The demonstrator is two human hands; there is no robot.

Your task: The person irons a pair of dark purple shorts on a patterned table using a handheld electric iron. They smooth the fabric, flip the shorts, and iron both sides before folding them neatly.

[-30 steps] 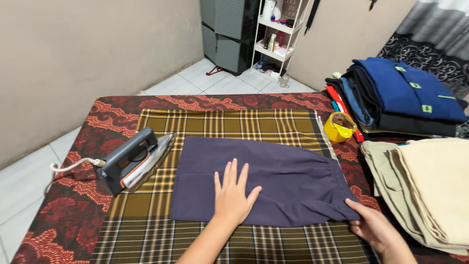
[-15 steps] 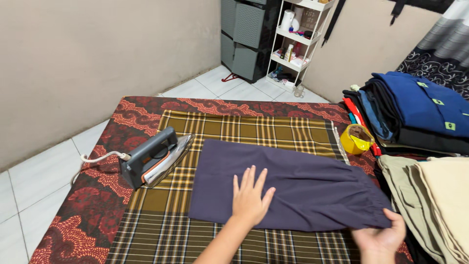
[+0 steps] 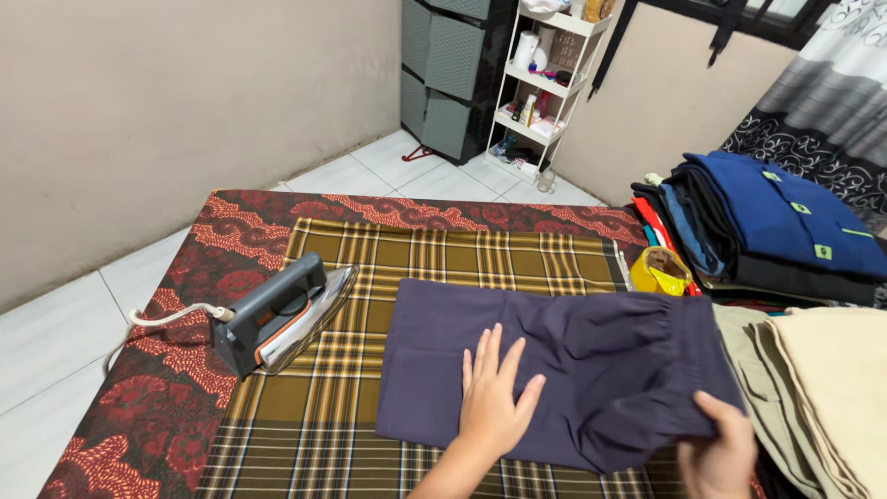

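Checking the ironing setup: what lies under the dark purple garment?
The purple garment lies on a brown plaid cloth, itself over a red patterned cover. What lies below these is hidden.

Beige walls (image 3: pixel 166 102), white tiled floor (image 3: pixel 65 342), white shelf rack (image 3: pixel 545 83) in the corner.

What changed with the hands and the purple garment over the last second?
The right hand has closed on the waistband end of the purple garment and is lifting it up and inward, so that end now bunches off the plaid cloth. The left hand stays flat on the garment. The iron has not been touched.
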